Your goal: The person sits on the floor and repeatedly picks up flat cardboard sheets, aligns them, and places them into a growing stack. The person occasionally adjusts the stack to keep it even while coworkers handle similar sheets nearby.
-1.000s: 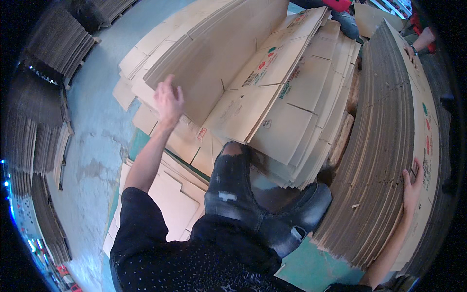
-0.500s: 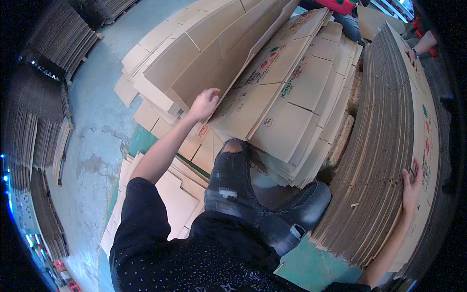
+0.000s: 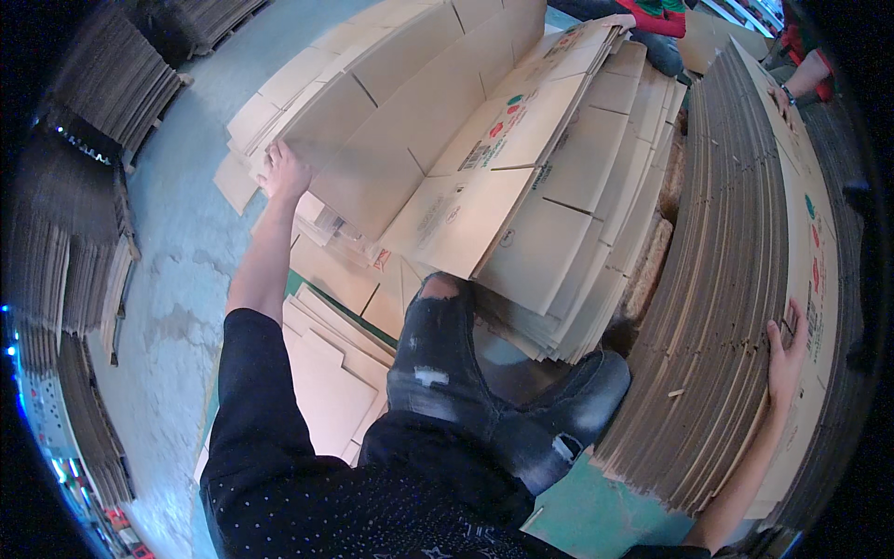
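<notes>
My left hand reaches out to the left edge of a pile of flattened brown cardboard boxes and grips the edge of one sheet. My right hand lies flat, fingers spread, on the top sheet of a tall leaning stack of flattened cardboard at the right. My knee in dark torn jeans presses against the lower sheets of a printed box stack in the middle.
More cardboard sheets lie on the floor under my left arm. Bundled cardboard stacks line the left side beyond the blue-grey concrete floor. Other people's hands and sleeves show at the top right.
My left hand has moved left and down, from the middle of the pile to its left edge. The large sheet has swung down flatter. My right hand has stayed on the right stack.
</notes>
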Demonstrator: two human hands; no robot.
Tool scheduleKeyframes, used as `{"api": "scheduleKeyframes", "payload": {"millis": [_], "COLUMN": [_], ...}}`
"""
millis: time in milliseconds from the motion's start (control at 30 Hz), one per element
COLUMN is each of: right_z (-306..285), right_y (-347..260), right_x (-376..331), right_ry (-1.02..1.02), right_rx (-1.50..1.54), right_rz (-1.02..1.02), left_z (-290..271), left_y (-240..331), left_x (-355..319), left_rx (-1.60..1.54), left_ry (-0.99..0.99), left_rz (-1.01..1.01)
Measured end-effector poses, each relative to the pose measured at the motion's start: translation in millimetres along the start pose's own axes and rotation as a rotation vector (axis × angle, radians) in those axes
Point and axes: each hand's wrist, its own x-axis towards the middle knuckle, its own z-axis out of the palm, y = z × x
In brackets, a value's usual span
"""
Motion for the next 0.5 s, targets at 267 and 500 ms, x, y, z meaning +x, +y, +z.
{"api": "scheduleKeyframes", "payload": {"millis": [267, 500], "right_z": [0.7, -1.5], "right_y": [3.2, 3.4], "right_x": [0.8, 0.2], "right_ry": [0.012, 0.003], "right_rx": [-0.028, -0.021], "right_rz": [-0.014, 0.019], "left_z": [-9.5, -22.6], "left_y": [36.4, 100.3], "left_x": [-64.6, -191.8], "left_rx": [-0.762, -0.862], "left_ry": [0.242, -0.203], "left_rz": [0.165, 0.677]}}
